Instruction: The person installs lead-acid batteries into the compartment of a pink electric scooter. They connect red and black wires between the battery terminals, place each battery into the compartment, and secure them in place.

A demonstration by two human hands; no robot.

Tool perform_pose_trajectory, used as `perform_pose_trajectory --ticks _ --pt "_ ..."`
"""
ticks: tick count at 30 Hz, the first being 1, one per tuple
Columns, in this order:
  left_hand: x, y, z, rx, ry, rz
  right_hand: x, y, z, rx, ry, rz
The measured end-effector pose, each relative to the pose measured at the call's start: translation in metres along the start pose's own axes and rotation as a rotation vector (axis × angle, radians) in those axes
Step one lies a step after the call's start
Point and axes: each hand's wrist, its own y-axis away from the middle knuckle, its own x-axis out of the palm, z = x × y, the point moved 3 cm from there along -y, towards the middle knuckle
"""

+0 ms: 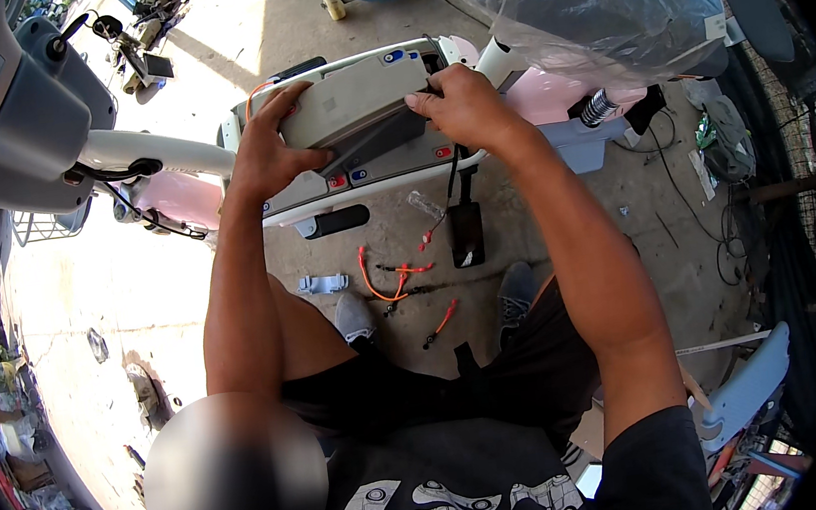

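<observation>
Both hands grip a grey block-shaped battery, tilted, with a blue terminal at its far right corner. My left hand is closed around its left end, fingers over the top and thumb on the near side. At the opposite end my right hand clasps it, thumb on the upper face. Beneath it, in the open floor bay of an electric scooter with a white tubular frame, several more grey batteries show red and blue terminals. Part of the bay is hidden under the held battery.
Short orange cables lie on the concrete between my shoes, near a light-blue plastic bracket. A black pedal-like part hangs by the bay's near edge. Clear plastic sheeting covers the scooter's right side; its grey front column rises left.
</observation>
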Motion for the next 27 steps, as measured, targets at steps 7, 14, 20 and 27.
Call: perform_pose_trajectory --ticks 7,14,20,27 --pt "0.001 0.0 -0.002 -0.007 -0.001 -0.002 -0.013 -0.007 -0.011 -0.029 -0.089 0.011" --pt "-0.001 0.001 -0.004 0.007 0.001 -0.009 -0.027 -0.006 -0.008 -0.035 -0.037 0.049" --pt "0.001 0.0 -0.004 0.015 -0.008 -0.002 -0.035 -0.005 -0.009 -0.025 -0.053 0.011" --pt "0.001 0.0 0.001 0.013 -0.008 -0.003 -0.039 -0.004 -0.006 -0.019 -0.001 -0.01"
